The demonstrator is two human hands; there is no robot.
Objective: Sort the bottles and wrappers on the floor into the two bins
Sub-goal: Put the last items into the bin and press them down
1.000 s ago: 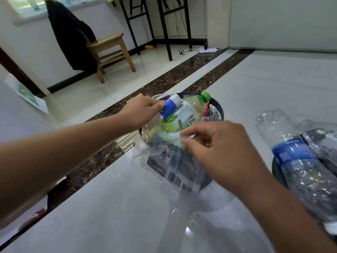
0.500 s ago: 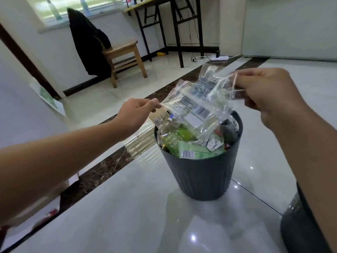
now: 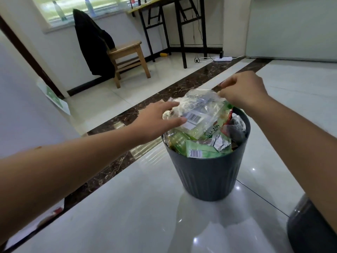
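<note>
Two bins are standing on the glossy tiled floor (image 3: 127,207): the ribbed dark grey bin (image 3: 209,176) is sitting centre, packed to the rim, and the second bin (image 3: 310,232) is just peeking in at the lower right corner, well apart from it. Both arms are reaching over the full one. Now the left hand (image 3: 156,121) is lying spread, fingers stretched out, resting on the near left end of the clear wrapper (image 3: 200,114). And the right hand (image 3: 242,92) is curling its fingers, pinching that wrapper's far corner. It is lying on top of the heap, barcode facing up, partly covering a yellow-green bottle (image 3: 179,141). At the front rim a green wrapper (image 3: 202,153) is poking out beside a crumpled foil wrapper (image 3: 221,144).
</note>
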